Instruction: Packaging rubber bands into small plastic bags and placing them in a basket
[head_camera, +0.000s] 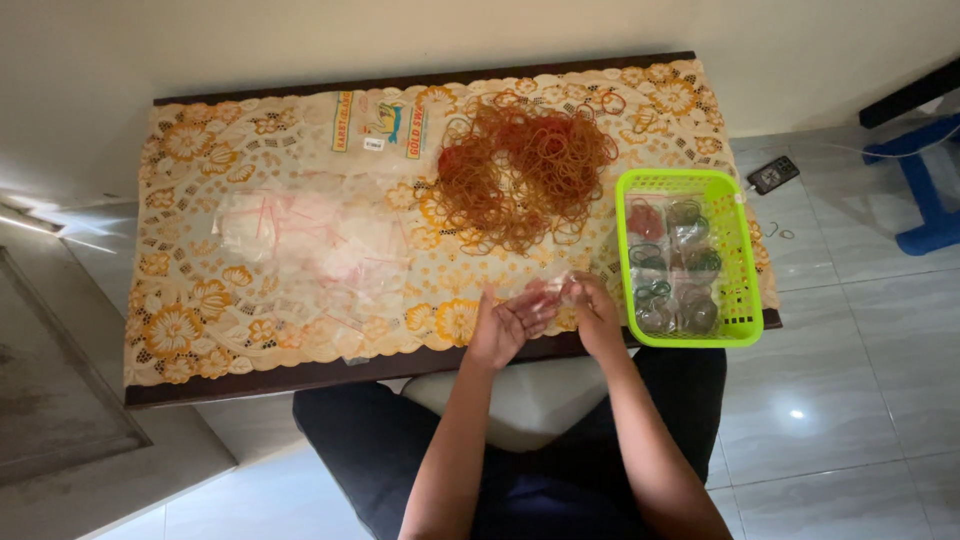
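Observation:
My left hand (505, 325) and my right hand (597, 312) meet at the table's near edge, both holding a small clear plastic bag (548, 289) with reddish rubber bands inside. A big heap of orange-brown rubber bands (525, 170) lies on the cloth just beyond my hands. To the right stands a bright green plastic basket (735, 262) with several filled little bags of bands in it. A scatter of empty clear small bags (310, 245) lies on the left part of the table.
The table carries a cream lace cloth with orange flowers (190, 300). A large clear printed packet (385, 125) lies at the far side. On the tiled floor to the right rest a phone (773, 174) and a blue stool (925, 185).

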